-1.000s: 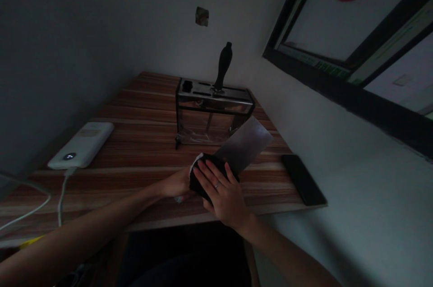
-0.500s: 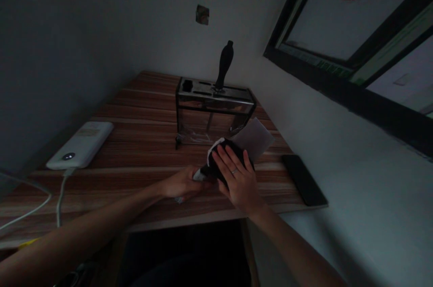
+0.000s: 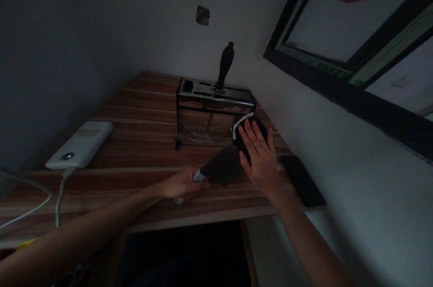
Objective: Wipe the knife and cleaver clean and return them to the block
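My left hand [image 3: 185,185] is closed around the pale handle of a cleaver [image 3: 221,164]. Its wide dark blade points up and to the right above the table. A black cloth [image 3: 241,141] with a white edge lies over the far end of the blade. My right hand [image 3: 260,156], with a ring on one finger, presses the cloth there, its fingers laid long across it. The blade's tip is hidden beneath cloth and hand. Behind the blade stands a knife block [image 3: 216,118] with clear sides, and a black-handled tool [image 3: 225,66] sticks up from its top.
A white power bank [image 3: 81,145] with a cable [image 3: 60,196] plugged in lies on the left of the wood-grain table [image 3: 142,151]. On the right, a black phone [image 3: 303,181] rests near the table edge. Walls meet behind the table, and a dark-framed window [image 3: 324,79] is at right.
My right hand and the cloth have slid up and right along the blade, away from the handle, baring the part near the left hand. My left hand has stayed in place.
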Demonstrator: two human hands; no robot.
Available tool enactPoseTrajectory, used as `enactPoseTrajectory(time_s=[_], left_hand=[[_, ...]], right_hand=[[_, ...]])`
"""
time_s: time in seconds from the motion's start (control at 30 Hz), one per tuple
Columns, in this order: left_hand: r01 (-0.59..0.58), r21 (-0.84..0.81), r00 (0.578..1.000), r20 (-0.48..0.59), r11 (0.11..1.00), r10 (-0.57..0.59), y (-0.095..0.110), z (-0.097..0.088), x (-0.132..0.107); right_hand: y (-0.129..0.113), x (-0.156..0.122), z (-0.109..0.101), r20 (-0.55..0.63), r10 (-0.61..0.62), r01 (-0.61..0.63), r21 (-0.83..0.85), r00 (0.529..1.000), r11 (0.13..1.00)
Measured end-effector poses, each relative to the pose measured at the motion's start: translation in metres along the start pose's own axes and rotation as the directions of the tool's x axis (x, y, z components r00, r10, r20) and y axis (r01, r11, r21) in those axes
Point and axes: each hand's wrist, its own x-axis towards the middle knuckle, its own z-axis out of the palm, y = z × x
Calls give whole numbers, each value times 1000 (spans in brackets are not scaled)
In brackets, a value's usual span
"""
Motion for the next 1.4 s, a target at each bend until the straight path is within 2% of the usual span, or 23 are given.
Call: enactPoseTrajectory(time_s=[0.27, 0.63, 1.1, 1.23, 1.4], left_hand=[[7, 2, 1000, -2, 1000, -7, -2, -1, 0], [35, -16, 999, 2, 999, -35, 3, 2, 0], [10, -24, 1000, 0, 1000, -10, 1, 1, 0], [21, -34, 1000, -13, 999, -22, -3, -1, 1], [-17, -26, 999, -38, 1000, 16, -10, -4, 4]], right_hand=[[18, 9, -3, -50, -1, 2, 5, 999, 1000], [12, 1, -4, -58, 13, -14, -20, 998, 1000], [-31, -20, 11, 52, -17, 14, 59, 999, 998], [-45, -25, 15, 83, -57, 48, 103, 995, 994], [-61, -32, 21, 126, -126, 104, 169, 984, 980]])
